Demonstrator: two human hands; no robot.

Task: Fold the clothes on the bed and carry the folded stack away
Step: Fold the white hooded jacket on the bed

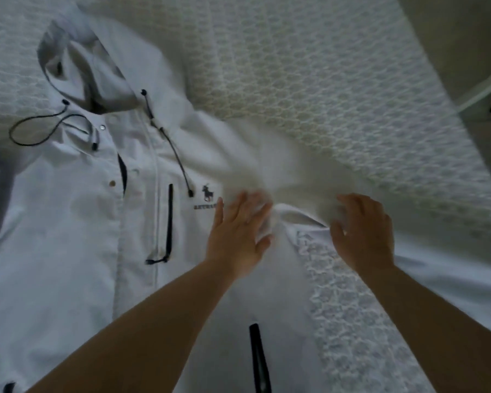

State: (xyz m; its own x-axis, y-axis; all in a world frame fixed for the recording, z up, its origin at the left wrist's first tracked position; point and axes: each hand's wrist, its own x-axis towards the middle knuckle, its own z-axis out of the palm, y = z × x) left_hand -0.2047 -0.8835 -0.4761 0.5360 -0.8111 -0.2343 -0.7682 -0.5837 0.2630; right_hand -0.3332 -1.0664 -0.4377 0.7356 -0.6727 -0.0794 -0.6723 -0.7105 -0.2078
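Note:
A white hooded jacket (77, 222) lies front-up on the bed, hood (82, 72) at the top left, black drawcords and dark zip pockets showing. Its sleeve (255, 165) runs to the right, blurred with motion. My left hand (236, 234) lies on the jacket's chest near the sleeve's base with fingers extended, a fold of white fabric under them. My right hand (363, 231) is a little to the right with fingers curled onto the sleeve's edge. Whether the right hand truly pinches the cloth is unclear from the blur.
The bed wears a white textured cover (323, 95) that fills the upper right. Its edge runs diagonally at the far right, with the floor and a pale piece of furniture (482, 92) beyond.

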